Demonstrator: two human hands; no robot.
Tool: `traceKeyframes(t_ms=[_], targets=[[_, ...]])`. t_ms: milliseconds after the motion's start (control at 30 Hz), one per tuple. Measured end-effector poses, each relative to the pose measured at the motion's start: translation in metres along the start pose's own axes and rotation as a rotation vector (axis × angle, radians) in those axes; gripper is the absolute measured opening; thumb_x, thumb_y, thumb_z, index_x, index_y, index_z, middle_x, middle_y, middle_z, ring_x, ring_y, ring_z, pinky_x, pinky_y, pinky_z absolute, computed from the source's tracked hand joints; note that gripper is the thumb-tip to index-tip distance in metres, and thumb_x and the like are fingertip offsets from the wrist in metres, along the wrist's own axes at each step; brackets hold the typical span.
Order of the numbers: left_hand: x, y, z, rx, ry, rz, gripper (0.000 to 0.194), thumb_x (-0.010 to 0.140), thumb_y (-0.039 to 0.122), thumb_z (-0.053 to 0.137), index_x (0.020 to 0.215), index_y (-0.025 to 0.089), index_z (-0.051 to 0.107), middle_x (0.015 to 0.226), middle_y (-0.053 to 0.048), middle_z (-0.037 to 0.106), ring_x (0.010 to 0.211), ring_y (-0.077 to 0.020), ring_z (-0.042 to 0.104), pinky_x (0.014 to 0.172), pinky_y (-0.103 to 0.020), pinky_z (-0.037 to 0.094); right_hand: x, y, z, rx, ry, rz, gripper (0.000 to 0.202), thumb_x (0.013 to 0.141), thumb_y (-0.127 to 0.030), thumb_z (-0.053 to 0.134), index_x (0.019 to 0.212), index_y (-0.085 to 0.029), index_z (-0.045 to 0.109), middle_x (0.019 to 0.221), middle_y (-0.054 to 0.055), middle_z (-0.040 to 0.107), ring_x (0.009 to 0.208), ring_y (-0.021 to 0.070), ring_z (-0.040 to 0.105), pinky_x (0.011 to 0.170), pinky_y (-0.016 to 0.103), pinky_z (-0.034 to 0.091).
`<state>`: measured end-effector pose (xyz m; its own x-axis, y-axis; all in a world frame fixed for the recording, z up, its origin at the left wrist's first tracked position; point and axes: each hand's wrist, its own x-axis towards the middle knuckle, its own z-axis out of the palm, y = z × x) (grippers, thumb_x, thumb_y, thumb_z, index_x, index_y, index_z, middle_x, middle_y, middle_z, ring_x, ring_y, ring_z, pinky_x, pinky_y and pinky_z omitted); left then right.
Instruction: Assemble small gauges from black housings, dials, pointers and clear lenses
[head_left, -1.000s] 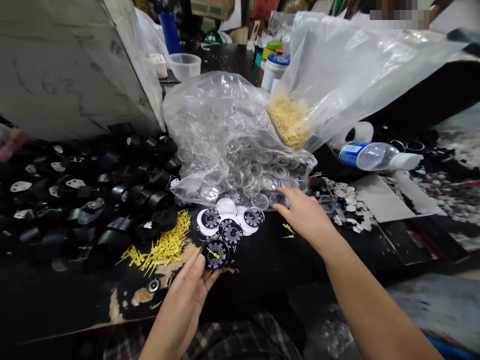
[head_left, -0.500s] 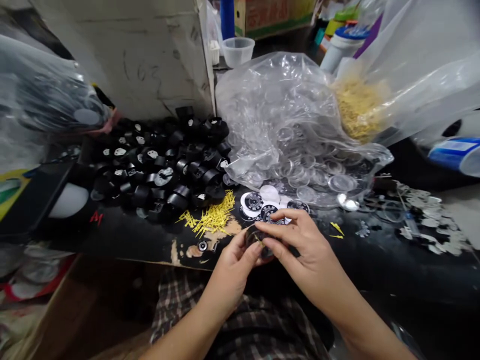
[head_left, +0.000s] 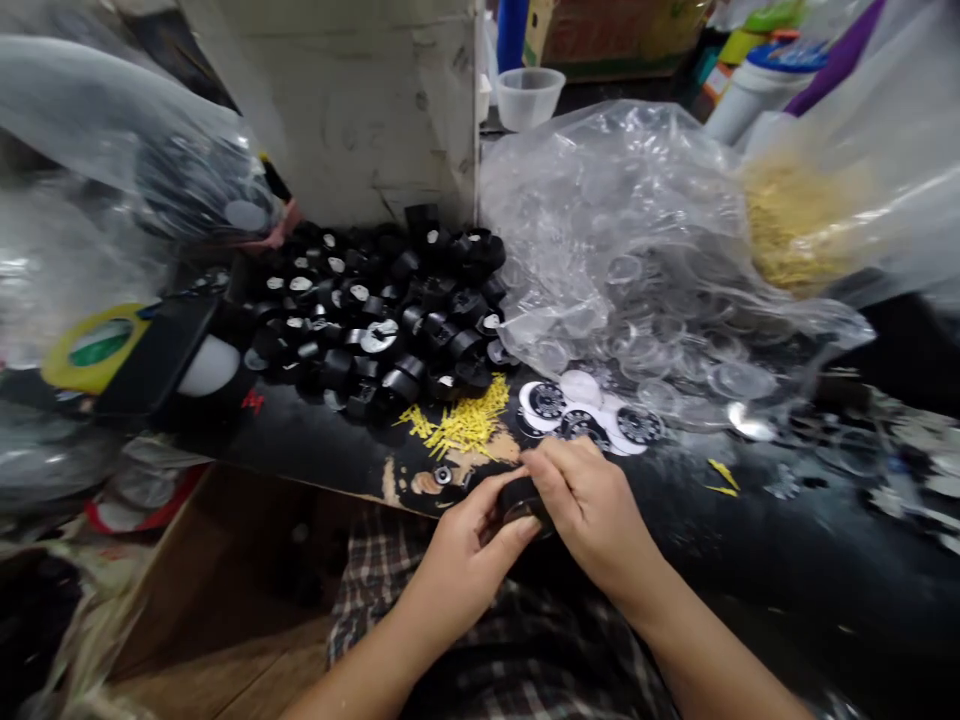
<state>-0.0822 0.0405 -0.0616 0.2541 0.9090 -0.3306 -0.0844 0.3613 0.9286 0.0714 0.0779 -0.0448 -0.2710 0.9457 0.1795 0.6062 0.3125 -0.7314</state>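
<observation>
My left hand (head_left: 471,545) is closed round a small round black case (head_left: 519,498), its thumb along the near side. On the right and far side of the case my right hand (head_left: 589,505) is curled, fingers bent against it; its fingertips are partly hidden. The case is tilted, with its dark side wall showing. Just beyond the hands lie printed black-and-white dial discs (head_left: 636,425). To their left is a heap of thin yellow pointers (head_left: 466,420), with a small metal ring (head_left: 443,475) in front of it.
Many black cases (head_left: 405,335) are piled at the back left, before a grey box (head_left: 337,110). A plastic bag (head_left: 600,200) spills clear round covers (head_left: 742,380). Two yellow pointers (head_left: 722,475) lie to the right. The table's chipped front edge (head_left: 390,490) is near my lap.
The view has swung left, so the table things appear further right. The case has been tipped from its face to its side, and my right fingers have gone from fingertip contact to curling over it.
</observation>
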Motion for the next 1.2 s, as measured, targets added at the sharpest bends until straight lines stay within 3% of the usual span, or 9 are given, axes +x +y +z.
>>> traceKeyframes(t_ms=[100,167,300,600,733,867,1000,1100,1200], targets=[[-0.038,-0.023,-0.053,0.124,0.173,-0.108,0.041,0.084,0.038,0.059,0.123,0.026,0.058,0.121,-0.005,0.067,0.115,-0.0255,0.059,0.103,-0.040,0.042,-0.003,0.006,-0.004,0.159,-0.155,0.076,0.029,0.097,-0.039,0.038,0.088,-0.025,0.061,0.081,-0.002,0.065,0.072,0.0146,0.058,0.068,0.027,0.040],[-0.064,-0.037,-0.088,0.279,0.461,-0.098,0.042,0.087,0.042,0.052,0.125,0.024,0.055,0.122,-0.009,0.065,0.117,-0.0287,0.057,0.106,-0.050,0.036,-0.004,0.010,-0.004,0.167,-0.131,0.151,0.026,0.096,-0.042,0.039,0.099,-0.028,0.061,0.090,-0.002,0.067,0.080,0.0160,0.060,0.072,0.027,0.042],[-0.072,-0.037,-0.122,0.777,0.814,0.143,0.042,0.085,0.035,0.056,0.125,0.021,0.054,0.138,-0.012,0.050,0.131,-0.0289,0.041,0.111,-0.051,0.026,0.000,0.003,0.008,0.134,-0.280,0.117,0.025,0.094,-0.042,0.043,0.090,-0.028,0.063,0.089,-0.001,0.067,0.083,0.0183,0.061,0.074,0.030,0.044],[0.028,0.003,-0.123,0.716,0.813,0.415,0.029,0.081,0.030,0.062,0.109,0.021,0.062,0.107,-0.008,0.059,0.095,-0.0211,0.058,0.092,-0.042,0.047,-0.002,-0.001,0.020,0.094,-0.399,0.094,0.034,0.096,-0.043,0.035,0.087,-0.027,0.064,0.088,0.000,0.068,0.082,0.0178,0.063,0.076,0.031,0.047],[0.019,0.007,-0.123,0.621,0.818,0.414,0.027,0.087,0.029,0.055,0.112,0.022,0.061,0.104,-0.006,0.061,0.092,-0.0191,0.061,0.086,-0.037,0.050,-0.002,-0.005,0.022,0.103,-0.417,0.061,0.034,0.095,-0.041,0.037,0.085,-0.026,0.065,0.086,0.001,0.069,0.080,0.0183,0.064,0.072,0.030,0.050],[-0.013,0.015,-0.086,0.490,0.631,0.398,0.025,0.086,0.030,0.058,0.110,0.025,0.065,0.108,-0.007,0.064,0.102,-0.0215,0.060,0.091,-0.035,0.048,0.003,-0.008,0.025,0.134,-0.274,0.014,0.031,0.092,-0.037,0.046,0.117,-0.027,0.061,0.098,0.005,0.070,0.090,0.0216,0.066,0.075,0.034,0.054],[-0.026,0.014,-0.047,0.059,0.276,0.215,0.032,0.080,0.033,0.066,0.112,0.031,0.068,0.117,-0.007,0.066,0.105,-0.0239,0.061,0.094,-0.037,0.046,0.005,-0.009,0.023,0.071,-0.161,-0.132,0.038,0.089,-0.021,0.048,0.125,-0.030,0.056,0.113,0.005,0.068,0.104,0.0221,0.063,0.084,0.037,0.053],[-0.020,0.006,-0.035,-0.491,0.172,-0.041,0.043,0.081,0.047,0.063,0.121,0.031,0.063,0.123,-0.007,0.065,0.096,-0.0212,0.066,0.086,-0.035,0.051,0.000,-0.014,0.017,0.013,-0.109,-0.264,0.037,0.089,-0.011,0.045,0.119,-0.026,0.061,0.104,0.006,0.069,0.096,0.0193,0.063,0.081,0.035,0.052],[-0.011,0.002,-0.031,-0.725,0.110,-0.237,0.039,0.085,0.047,0.057,0.115,0.024,0.066,0.112,-0.009,0.070,0.086,-0.0184,0.068,0.080,-0.032,0.054,-0.006,-0.012,0.009,-0.033,-0.145,-0.315,0.035,0.091,-0.014,0.045,0.122,-0.025,0.060,0.098,0.006,0.067,0.090,0.0181,0.062,0.076,0.033,0.051]])
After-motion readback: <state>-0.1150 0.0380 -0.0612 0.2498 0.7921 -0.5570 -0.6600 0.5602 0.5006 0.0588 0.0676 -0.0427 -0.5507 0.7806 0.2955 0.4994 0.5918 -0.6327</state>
